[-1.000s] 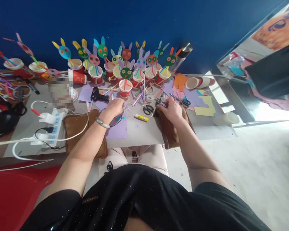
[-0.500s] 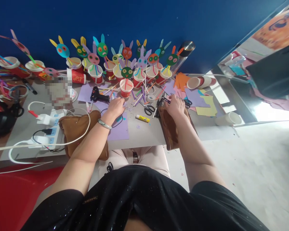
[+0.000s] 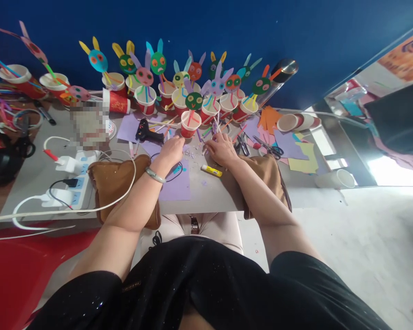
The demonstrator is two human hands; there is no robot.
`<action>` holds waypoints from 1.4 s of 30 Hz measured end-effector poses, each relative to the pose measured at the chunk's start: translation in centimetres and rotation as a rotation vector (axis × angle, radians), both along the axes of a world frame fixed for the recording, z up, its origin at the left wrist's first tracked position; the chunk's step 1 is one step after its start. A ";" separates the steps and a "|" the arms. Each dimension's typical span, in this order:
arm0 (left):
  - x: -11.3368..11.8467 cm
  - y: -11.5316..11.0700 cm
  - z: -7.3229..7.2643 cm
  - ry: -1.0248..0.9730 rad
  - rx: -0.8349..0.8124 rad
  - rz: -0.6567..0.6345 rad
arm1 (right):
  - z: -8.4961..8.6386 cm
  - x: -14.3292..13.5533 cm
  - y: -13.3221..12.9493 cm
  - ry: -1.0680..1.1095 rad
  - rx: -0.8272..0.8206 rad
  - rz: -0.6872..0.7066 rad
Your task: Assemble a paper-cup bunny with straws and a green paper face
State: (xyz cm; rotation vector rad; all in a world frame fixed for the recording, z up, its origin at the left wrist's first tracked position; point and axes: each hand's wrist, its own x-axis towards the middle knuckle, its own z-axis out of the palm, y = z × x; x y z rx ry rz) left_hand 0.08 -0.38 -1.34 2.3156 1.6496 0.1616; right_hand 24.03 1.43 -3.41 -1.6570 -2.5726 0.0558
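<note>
My left hand (image 3: 174,150) is closed, fingers curled down at the table beside the black glue gun (image 3: 149,133); whatever it may hold is hidden. My right hand (image 3: 222,149) lies palm down with its fingers a little apart, just behind a yellow glue stick (image 3: 211,171). It covers the spot where black-handled scissors lay. Small paper scraps (image 3: 194,151) are scattered between the two hands. Behind them stands a red paper cup (image 3: 190,124) with a green rabbit face on a straw. Purple paper (image 3: 175,185) lies under my left wrist.
Several cups with paper rabbits line the blue wall. Brown cushions (image 3: 115,183) (image 3: 266,178) lie under both forearms. A power strip (image 3: 82,178) with white cables is on the left. Scissors (image 3: 271,147), coloured paper (image 3: 304,158) and a lying cup (image 3: 337,178) are on the right.
My right hand has moved left, from beside the right cushion onto the scissors' spot near the middle. My left hand stays closed in about the same place. The view has shifted slightly.
</note>
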 end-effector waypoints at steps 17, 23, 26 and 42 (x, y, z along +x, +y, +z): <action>-0.1 0.1 -0.6 -0.039 0.021 -0.006 | 0.6 -2.2 -1.5 -0.096 -0.114 0.052; -0.1 0.2 -0.6 -0.033 0.019 -0.016 | 1.1 -2.7 -1.6 -0.102 -0.119 -0.012; -0.2 0.1 -0.4 -0.032 0.009 -0.011 | 1.4 -3.0 -1.7 -0.122 -0.156 -0.042; -0.2 0.0 -0.2 -0.054 -0.012 0.001 | 1.4 -4.9 0.1 -0.151 -0.159 -0.023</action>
